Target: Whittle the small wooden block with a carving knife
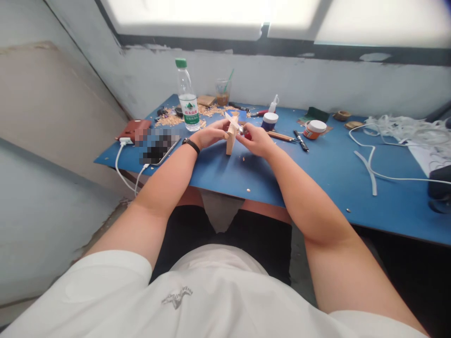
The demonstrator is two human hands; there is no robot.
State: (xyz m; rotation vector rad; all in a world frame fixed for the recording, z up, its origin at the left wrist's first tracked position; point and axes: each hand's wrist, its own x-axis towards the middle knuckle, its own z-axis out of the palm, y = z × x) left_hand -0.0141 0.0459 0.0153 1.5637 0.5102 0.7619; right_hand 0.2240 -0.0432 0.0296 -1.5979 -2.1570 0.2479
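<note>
My left hand [212,134] is closed around a pale wood block [229,144], which stands upright just above or on the blue table; I cannot tell whether it touches. In my right hand [260,140] is a knife with a red handle, its light blade [231,120] slanting up to the left across the top of the block. The fingers of the right hand cover most of the handle. Both hands meet at the block, near the middle of the table.
Wood shavings [169,118] lie behind a water bottle [189,105]. A phone [162,148] and a brown case [136,130] with white cables sit left. Right of my hands are a blue jar [269,121], pencils [282,136], a black pen [301,141] and an orange jar [314,130].
</note>
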